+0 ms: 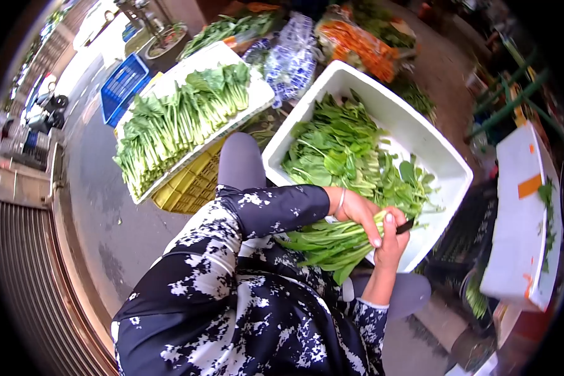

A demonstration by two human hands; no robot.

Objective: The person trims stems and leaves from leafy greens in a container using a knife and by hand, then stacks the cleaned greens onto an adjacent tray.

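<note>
My left hand [356,209], with a silver bangle at the wrist, is closed round the stems of a bunch of leafy greens [323,243]. The leaves of this bunch hang toward my lap, and the stem ends point right. Close against it, my right hand [390,243] is closed on a small knife [405,227], of which only a short black part shows. The fingers of both hands meet at the stems. Just beyond them, a white foam box [442,164] holds a loose heap of the same kind of greens [335,150].
To the left, neatly lined-up greens [182,119] lie on a white foam lid [263,94] over a yellow crate [191,182]. Farther off are a blue crate [123,88] and bagged carrots [357,45]. Another white foam box [514,207] stands at the right.
</note>
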